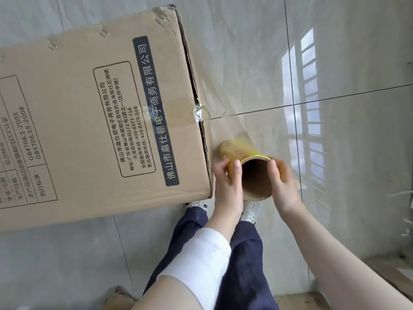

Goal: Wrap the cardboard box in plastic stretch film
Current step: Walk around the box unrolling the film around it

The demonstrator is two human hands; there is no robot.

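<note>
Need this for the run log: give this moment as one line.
left hand: grips film roll | right hand: grips film roll | stretch film: spans film roll to cardboard box

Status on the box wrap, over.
Left hand and right hand grip film roll. Film sheet drawn out beside cardboard box end. Shoe just below roll.
</note>
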